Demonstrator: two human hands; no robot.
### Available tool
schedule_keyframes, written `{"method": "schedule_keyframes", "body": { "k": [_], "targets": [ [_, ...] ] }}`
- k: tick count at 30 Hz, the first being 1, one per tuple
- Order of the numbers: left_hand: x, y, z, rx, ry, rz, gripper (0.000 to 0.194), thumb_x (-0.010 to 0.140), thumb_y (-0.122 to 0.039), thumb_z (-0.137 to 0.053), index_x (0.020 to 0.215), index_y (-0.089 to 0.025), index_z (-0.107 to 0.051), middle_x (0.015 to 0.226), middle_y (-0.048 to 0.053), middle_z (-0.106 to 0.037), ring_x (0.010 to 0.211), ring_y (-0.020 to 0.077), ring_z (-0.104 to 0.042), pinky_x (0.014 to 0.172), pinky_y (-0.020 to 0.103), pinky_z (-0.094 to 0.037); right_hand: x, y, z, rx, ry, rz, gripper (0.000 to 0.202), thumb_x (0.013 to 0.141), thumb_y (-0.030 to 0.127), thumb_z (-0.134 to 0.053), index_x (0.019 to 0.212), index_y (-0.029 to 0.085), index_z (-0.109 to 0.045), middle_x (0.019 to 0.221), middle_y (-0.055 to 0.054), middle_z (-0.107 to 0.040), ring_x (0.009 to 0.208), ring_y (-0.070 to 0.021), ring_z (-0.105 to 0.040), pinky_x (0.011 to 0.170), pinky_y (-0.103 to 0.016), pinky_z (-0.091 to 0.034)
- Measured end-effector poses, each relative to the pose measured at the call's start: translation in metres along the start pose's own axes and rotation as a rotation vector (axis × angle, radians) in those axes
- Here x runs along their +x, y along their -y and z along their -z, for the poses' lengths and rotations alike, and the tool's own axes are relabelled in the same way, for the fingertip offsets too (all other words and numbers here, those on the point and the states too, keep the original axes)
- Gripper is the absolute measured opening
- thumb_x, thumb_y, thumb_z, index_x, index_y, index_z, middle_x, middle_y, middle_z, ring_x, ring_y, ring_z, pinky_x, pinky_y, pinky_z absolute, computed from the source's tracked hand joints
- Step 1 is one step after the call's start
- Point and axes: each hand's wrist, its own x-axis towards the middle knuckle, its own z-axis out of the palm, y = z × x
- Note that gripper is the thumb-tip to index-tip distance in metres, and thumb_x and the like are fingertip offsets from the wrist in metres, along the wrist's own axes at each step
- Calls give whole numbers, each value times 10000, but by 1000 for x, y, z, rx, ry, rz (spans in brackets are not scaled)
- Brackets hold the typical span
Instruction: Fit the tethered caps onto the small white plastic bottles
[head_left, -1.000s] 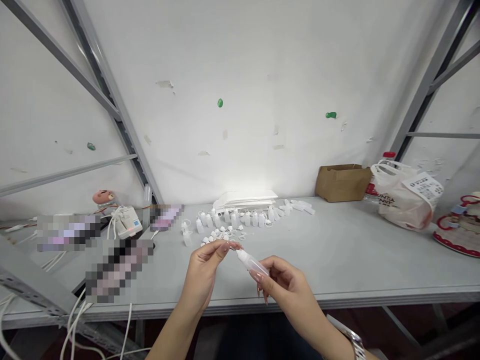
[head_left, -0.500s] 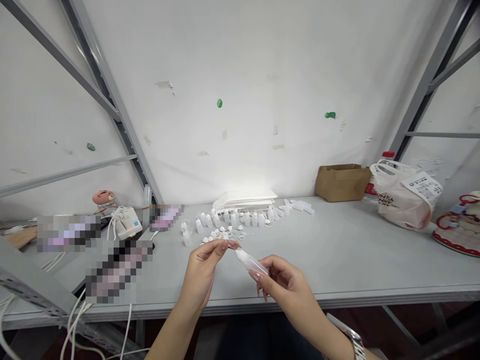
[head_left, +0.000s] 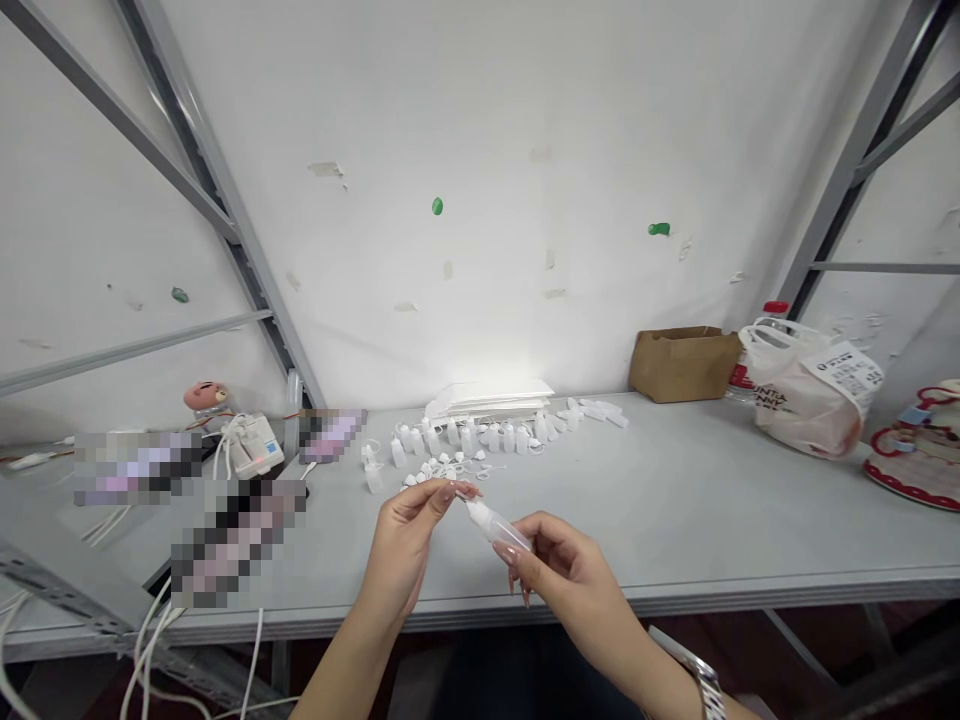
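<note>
A small translucent squeeze bottle [head_left: 507, 531] is held tilted above the front part of the table, its white cap end [head_left: 478, 512] toward the upper left. My right hand [head_left: 562, 560] is closed round the bottle's lower body, thumb on the near side. My left hand [head_left: 416, 525] pinches at the tip of the cap end; the fingers hide most of what lies between them. Beyond the hands lie several loose white caps with strap loops [head_left: 450, 465], and behind them several similar small bottles [head_left: 469, 438], most upright.
White flat sheets [head_left: 491, 398] are stacked against the wall. A brown cardboard box [head_left: 684, 365] and a white plastic bag [head_left: 806, 400] stand at the back right. Blurred-out devices [head_left: 240, 540], cables [head_left: 150, 640] and a white box-shaped device [head_left: 255, 448] occupy the left side, near the metal frame.
The bottle and my right hand have shifted slightly left, toward my left hand. My left hand has hardly moved, and both grips look the same.
</note>
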Motion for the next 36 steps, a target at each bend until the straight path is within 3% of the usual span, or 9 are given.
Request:
{"method": "schedule_keyframes", "body": {
  "k": [21, 36],
  "targets": [
    [0, -3, -2, 8, -9, 10, 189, 706, -374, -663, 669, -196, -717, 726, 34, -694, 836, 195, -596, 847, 309, -422, -1, 1, 1, -35, -21, 11, 286, 779, 448, -597, 771, 162, -581, 629, 16, -532, 601, -110, -480, 567, -234, -405],
    [1, -1, 3, 168, 6, -73, 192, 737, -355, -627, 688, -194, -719, 773, 55, -705, 835, 214, -608, 823, 328, -452, -3, 4, 3, -165, -64, 27, 279, 782, 450, -577, 759, 172, -587, 625, 17, -485, 575, -112, -451, 546, -240, -388]
  ]
}}
